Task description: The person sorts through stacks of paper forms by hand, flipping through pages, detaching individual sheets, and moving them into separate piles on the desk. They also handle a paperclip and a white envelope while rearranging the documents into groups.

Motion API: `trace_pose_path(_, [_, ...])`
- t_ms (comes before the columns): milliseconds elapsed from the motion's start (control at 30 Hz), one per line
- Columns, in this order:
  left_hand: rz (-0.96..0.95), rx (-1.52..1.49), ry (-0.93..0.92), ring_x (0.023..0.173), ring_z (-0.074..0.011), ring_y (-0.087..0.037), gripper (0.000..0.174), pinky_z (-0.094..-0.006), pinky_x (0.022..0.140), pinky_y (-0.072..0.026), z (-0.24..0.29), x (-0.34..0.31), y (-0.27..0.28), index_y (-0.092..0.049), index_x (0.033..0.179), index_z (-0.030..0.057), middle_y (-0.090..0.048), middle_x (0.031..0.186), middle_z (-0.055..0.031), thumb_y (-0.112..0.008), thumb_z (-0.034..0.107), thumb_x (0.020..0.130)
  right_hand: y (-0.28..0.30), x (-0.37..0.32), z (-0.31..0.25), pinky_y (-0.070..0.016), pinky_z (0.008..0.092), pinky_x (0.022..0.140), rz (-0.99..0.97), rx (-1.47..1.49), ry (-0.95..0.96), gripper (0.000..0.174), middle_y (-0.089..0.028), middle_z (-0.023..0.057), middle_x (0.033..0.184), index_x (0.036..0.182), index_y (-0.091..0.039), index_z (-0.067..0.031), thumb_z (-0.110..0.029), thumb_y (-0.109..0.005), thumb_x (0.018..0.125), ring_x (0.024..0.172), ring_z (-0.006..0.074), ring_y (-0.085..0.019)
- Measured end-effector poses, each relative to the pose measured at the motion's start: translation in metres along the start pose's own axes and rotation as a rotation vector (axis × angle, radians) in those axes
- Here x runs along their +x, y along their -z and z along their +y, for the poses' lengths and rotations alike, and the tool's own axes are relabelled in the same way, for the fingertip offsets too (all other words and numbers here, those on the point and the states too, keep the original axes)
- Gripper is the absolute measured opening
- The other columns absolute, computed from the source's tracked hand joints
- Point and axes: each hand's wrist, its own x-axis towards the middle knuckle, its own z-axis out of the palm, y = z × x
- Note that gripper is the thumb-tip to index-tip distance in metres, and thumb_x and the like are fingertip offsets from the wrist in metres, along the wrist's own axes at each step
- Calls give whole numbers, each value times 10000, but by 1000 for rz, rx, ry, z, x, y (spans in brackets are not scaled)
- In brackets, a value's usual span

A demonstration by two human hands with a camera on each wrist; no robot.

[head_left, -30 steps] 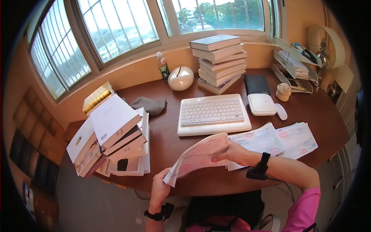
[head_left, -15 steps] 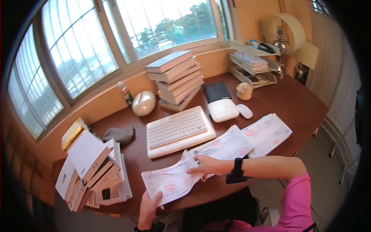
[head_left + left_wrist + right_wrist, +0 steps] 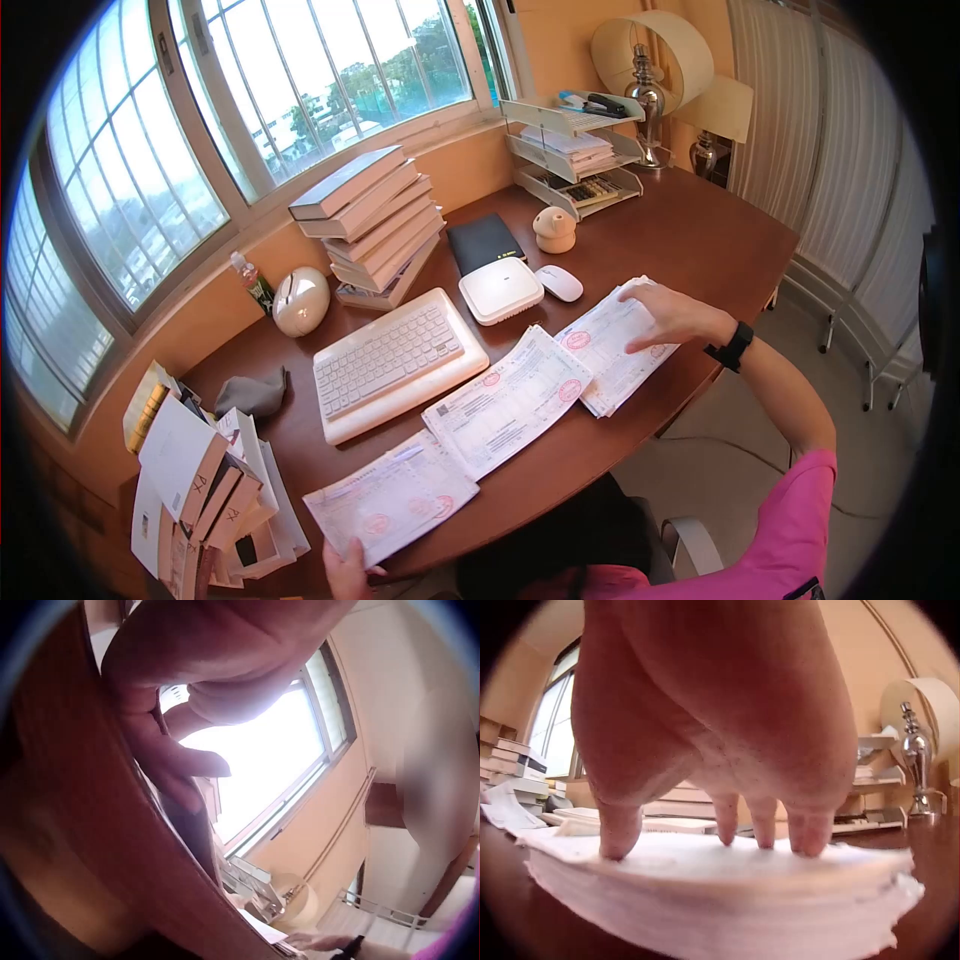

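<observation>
Three stacks of printed forms with red stamps lie in a row along the desk's front edge. My left hand point(image 3: 346, 572) is at the near corner of the left stack point(image 3: 395, 497), its thumb on top, pinching the edge. On the right stack point(image 3: 603, 352) rests my right hand point(image 3: 672, 318), fingers spread. In the right wrist view, the thumb and fingertips point(image 3: 808, 844) point straight down onto the top sheet of this thick stack point(image 3: 727, 915). The middle stack point(image 3: 507, 405) overlaps both neighbours, and no hand touches it. A pen-like line point(image 3: 405, 455) shows on the left stack.
Behind the forms are a white keyboard point(image 3: 390, 360), a white box point(image 3: 502, 290), a mouse point(image 3: 559, 283) and a dark notebook point(image 3: 485, 243). Piled books point(image 3: 370, 215) stand by the window, more books point(image 3: 200, 490) at left. A tray rack point(image 3: 575, 150) and lamp point(image 3: 648, 100) are at back right.
The forms both hands held up now lie on the desk as the left stack. My right hand has let go of them and moved right to the right stack. The head view has turned right.
</observation>
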Motion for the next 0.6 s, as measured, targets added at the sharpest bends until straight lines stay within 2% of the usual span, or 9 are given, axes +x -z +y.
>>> trace_pose_path(33, [4, 0, 4, 678, -179, -660, 371, -261, 380, -475, -10, 11, 16, -421, 1334, -6, -652, 1073, -142, -512, 48, 978, -3, -5, 15, -411, 388, 1061, -56, -29, -100, 728, -562, 209, 1301, 1307, -531, -7, -437, -792, 781, 1241, 356, -518])
trace_pose_path(133, [94, 169, -38, 656, -186, -657, 382, -266, 369, -480, -11, 35, 57, -405, 1346, -24, -647, 1067, -155, -496, 57, 984, -15, -17, 27, -376, 404, 1096, -20, -99, -94, 801, -525, 210, 1356, 1350, -499, -12, -470, -794, 762, 1299, 364, -465])
trace_pose_path(200, [139, 524, -75, 638, -202, -657, 434, -270, 373, -484, 9, 35, 60, -365, 1388, -33, -647, 1054, -159, -484, 56, 981, -17, -16, 27, -366, 418, 1101, -29, -79, -116, 789, -514, 210, 1368, 1344, -503, -11, -464, -792, 767, 1310, 362, -452])
trace_pose_path(333, [132, 825, -69, 691, -232, -685, 423, -310, 412, -516, 39, 38, 44, -446, 1338, -47, -674, 999, -189, -542, 24, 933, -15, -14, 19, -366, 439, 1098, -54, -79, -148, 756, -508, 209, 1371, 1338, -504, -10, -443, -785, 786, 1304, 364, -451])
trace_pose_path(400, [161, 994, 75, 742, -342, -694, 538, -412, 540, -565, 54, 37, 30, -400, 1397, -28, -659, 1029, -248, -595, 50, 903, -16, -16, 13, -367, 443, 1096, -58, -83, -156, 741, -511, 214, 1363, 1336, -505, -10, -414, -786, 782, 1294, 372, -457])
trace_pose_path(433, [166, 998, 80, 742, -342, -694, 538, -412, 540, -565, 53, 36, 27, -400, 1397, -28, -659, 1029, -248, -595, 50, 903, -16, -16, 10, -368, 446, 1094, -54, -96, -170, 726, -514, 219, 1355, 1334, -505, -10, -385, -786, 779, 1284, 380, -463])
trace_pose_path(500, [258, 1356, -230, 956, -404, -666, 614, -487, 797, -556, 49, 33, 24, -396, 1408, -32, -593, 1197, -281, -671, 100, 875, -28, -19, 1, -373, 435, 1092, 39, -236, -67, 723, -515, 223, 1351, 1331, -504, -2, -358, -784, 767, 1279, 382, -467])
trace_pose_path(533, [264, 1359, -218, 956, -404, -666, 614, -487, 797, -556, 47, 28, 19, -396, 1408, -32, -593, 1197, -281, -671, 100, 875, -32, -20, -11, -377, 424, 1090, 141, -378, 36, 720, -517, 228, 1348, 1329, -504, 6, -330, -781, 756, 1275, 384, -472])
trace_pose_path(600, [388, 1380, -429, 1165, -419, -570, 714, -516, 1012, -438, 42, 14, 1, -390, 1420, -40, -491, 1353, -284, -739, 176, 836, -29, -22, -61, -388, 433, 1080, 139, -352, 147, 670, -528, 230, 1339, 1316, -513, 16, -285, -754, 769, 1258, 381, -492])
